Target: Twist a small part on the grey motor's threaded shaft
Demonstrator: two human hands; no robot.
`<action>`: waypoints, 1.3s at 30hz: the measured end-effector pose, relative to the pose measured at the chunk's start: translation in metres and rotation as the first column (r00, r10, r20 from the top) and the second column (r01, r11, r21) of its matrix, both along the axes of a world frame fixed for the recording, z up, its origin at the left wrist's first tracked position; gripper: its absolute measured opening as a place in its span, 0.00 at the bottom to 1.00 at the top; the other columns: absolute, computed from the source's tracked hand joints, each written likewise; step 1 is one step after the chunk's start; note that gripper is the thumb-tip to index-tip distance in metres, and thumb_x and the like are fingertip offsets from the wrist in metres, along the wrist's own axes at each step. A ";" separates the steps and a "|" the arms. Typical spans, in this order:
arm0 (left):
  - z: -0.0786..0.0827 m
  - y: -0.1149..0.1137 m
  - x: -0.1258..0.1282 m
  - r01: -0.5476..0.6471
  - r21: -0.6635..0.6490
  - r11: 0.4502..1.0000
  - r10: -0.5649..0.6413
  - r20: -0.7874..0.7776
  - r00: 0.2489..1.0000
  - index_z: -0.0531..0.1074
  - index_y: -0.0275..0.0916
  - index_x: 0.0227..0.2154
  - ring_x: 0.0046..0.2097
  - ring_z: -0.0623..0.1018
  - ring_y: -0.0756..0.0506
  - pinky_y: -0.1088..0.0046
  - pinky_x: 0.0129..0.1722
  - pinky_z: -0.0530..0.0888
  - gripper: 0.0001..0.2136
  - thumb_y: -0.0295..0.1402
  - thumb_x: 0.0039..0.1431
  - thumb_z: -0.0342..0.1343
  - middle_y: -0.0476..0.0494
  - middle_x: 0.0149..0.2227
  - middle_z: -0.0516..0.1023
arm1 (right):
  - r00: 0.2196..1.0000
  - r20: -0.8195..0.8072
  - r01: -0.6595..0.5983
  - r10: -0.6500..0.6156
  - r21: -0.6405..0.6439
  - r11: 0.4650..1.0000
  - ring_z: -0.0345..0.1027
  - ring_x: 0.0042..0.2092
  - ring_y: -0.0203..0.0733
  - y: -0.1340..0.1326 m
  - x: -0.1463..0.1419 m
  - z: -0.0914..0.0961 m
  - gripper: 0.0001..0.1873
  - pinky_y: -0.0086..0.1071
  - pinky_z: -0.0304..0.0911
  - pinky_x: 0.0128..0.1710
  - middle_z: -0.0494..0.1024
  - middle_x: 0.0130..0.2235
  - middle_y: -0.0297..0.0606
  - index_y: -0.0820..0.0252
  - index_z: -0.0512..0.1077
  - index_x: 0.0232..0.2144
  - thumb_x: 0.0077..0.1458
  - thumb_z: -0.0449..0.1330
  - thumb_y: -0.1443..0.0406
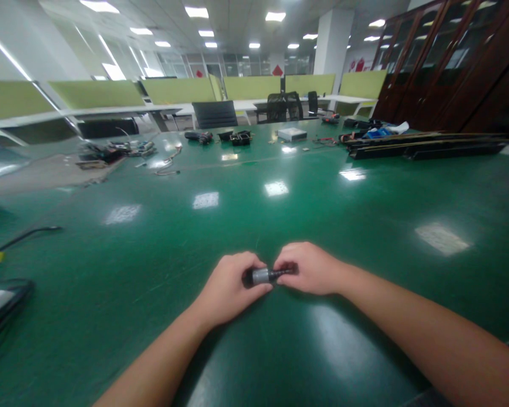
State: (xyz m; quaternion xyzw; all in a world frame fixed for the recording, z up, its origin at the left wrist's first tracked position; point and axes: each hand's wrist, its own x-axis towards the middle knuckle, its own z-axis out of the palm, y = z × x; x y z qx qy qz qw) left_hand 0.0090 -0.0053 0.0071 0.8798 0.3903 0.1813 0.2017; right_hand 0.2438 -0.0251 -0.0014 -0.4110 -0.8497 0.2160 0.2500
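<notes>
A small dark bottle-shaped object with a grey band lies sideways between my hands, low over or on the green table. My left hand grips its wide end between thumb and fingers. The narrow, tapering end points right, into my right hand, whose thumb and fingertips pinch it. My fingers partly cover both ends, and I cannot tell whether a cap is on the narrow one.
At the far left lie electronic parts; black items and a silver-grey box stand at the back. Long dark strips are stacked back right. A black cable and a dark-edged device are at the left.
</notes>
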 end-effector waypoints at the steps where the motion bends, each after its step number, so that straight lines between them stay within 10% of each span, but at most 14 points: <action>1: 0.000 0.000 0.000 -0.001 0.001 1.000 0.001 0.000 1.000 0.76 0.43 0.37 0.38 0.77 0.44 0.68 0.40 0.67 0.11 0.40 0.54 0.67 0.51 0.36 0.79 | 1.000 0.003 0.003 -0.003 -0.004 1.000 0.67 0.34 0.35 0.000 0.000 0.000 0.06 0.28 0.59 0.35 0.76 0.33 0.34 0.60 0.79 0.36 0.53 0.67 0.67; 24: 0.000 0.001 -0.004 0.020 -0.012 1.000 -0.019 0.015 1.000 0.76 0.42 0.36 0.38 0.77 0.44 0.68 0.41 0.69 0.11 0.41 0.55 0.66 0.48 0.37 0.80 | 0.992 0.099 0.093 -0.077 -0.159 0.983 0.69 0.32 0.35 0.006 0.041 0.011 0.06 0.27 0.62 0.32 0.78 0.32 0.33 0.59 0.80 0.34 0.50 0.67 0.68; 39: 0.001 0.002 -0.003 0.028 -0.013 1.000 -0.028 0.017 0.999 0.76 0.41 0.36 0.36 0.77 0.45 0.70 0.38 0.68 0.10 0.40 0.54 0.67 0.49 0.35 0.79 | 0.998 0.031 0.057 -0.053 -0.147 0.987 0.68 0.32 0.34 0.002 0.016 0.008 0.06 0.28 0.60 0.33 0.77 0.33 0.35 0.61 0.80 0.36 0.54 0.67 0.67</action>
